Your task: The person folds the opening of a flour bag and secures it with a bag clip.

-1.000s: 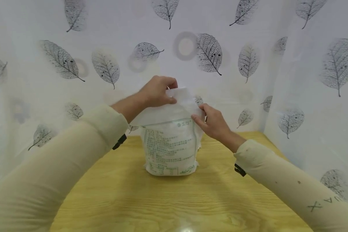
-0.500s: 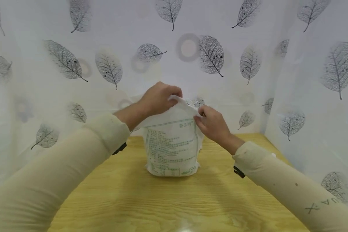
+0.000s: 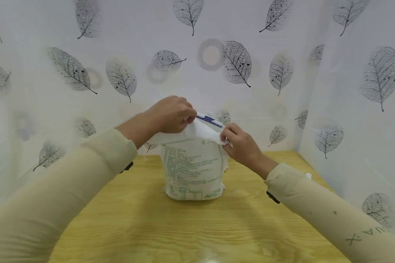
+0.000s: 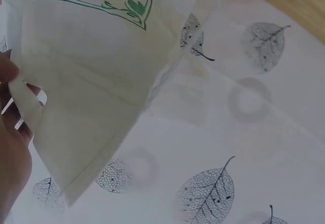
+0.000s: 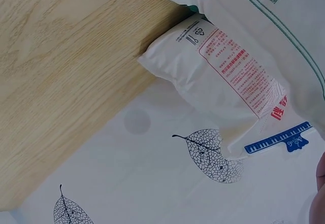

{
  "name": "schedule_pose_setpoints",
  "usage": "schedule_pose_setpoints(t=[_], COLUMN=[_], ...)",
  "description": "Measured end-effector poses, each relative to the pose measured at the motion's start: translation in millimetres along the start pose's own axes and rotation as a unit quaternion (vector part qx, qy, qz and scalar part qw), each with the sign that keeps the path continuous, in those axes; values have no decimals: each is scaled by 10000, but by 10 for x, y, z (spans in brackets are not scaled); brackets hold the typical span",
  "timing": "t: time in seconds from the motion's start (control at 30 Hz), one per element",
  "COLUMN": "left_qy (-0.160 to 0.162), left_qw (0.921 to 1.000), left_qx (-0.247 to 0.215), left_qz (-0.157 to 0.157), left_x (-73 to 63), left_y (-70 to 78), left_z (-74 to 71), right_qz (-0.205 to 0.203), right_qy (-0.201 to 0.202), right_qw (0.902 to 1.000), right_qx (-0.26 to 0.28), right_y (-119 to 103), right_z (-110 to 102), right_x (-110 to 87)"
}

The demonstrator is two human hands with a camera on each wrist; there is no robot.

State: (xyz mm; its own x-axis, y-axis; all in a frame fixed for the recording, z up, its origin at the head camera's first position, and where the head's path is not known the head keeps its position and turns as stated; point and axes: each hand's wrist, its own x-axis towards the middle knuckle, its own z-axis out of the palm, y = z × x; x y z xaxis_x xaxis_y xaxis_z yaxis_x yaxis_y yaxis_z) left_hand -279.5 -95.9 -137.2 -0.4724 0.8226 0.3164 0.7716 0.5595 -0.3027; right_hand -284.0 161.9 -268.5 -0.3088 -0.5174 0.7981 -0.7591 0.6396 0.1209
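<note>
A white bag with green print (image 3: 194, 171) stands upright on the wooden table, its top loose and folded toward me. My left hand (image 3: 172, 115) pinches the top edge at the left, while my right hand (image 3: 241, 144) pinches it at the right corner. Behind it, in the right wrist view, leans a second white bag with red print (image 5: 233, 71). A blue strip (image 5: 279, 138) with comb-like marks runs along that bag's upper edge and also shows between my hands in the head view. In the left wrist view the bag's top hangs as a slack, pointed flap (image 4: 96, 107).
The wooden table (image 3: 191, 230) reaches back to a white curtain (image 3: 138, 22) printed with dark leaves. More curtain closes in the right side. A small white object (image 3: 308, 176) lies by the table's right edge, beside my sleeve.
The bag's raised top has come down and folded toward me, bringing the blue strip behind it into sight. My left hand has moved left and slightly down; the right has lowered a little.
</note>
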Motion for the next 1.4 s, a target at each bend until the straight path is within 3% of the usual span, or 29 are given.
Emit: schedule_pose_setpoints(t=[0.23,0.43,0.57,0.73,0.87,0.97,1.07,1.2,1.3,1.4], left_qy=[-162,-919,-1117,-771,-357,-146,0,187,383,623], left_qw=[9990,9900,9866,9900,9942,9959,9953,9859,9740,9645], left_qx=[164,680,905,1011,949,863,965,1623,2146,2440], left_qz=[-392,-820,-774,-610,-362,-219,-55,362,624,798], left_x=[10,72,80,44,7,-13,-30,-43,-42,-45], left_y=[-16,39,66,65,52,48,42,19,-13,-46], left_z=[81,131,163,191,195,199,212,242,260,256], right_qz=[37,-43,-165,464,1359,1607,1327,531,34,-166], right_qy=[-117,-252,-209,-96,-637,-1135,-1244,-865,-549,-467], right_qw=[9999,9995,9983,9951,9829,9740,9804,9937,9906,9871], right_qx=[-16,175,518,863,1063,1124,763,-472,-1250,-1524], right_y=[-16,-15,-18,-82,-156,-208,-244,-241,-197,-152], right_z=[13,22,25,35,49,84,139,185,211,236], right_x=[-34,-75,-73,95,308,432,474,424,360,308])
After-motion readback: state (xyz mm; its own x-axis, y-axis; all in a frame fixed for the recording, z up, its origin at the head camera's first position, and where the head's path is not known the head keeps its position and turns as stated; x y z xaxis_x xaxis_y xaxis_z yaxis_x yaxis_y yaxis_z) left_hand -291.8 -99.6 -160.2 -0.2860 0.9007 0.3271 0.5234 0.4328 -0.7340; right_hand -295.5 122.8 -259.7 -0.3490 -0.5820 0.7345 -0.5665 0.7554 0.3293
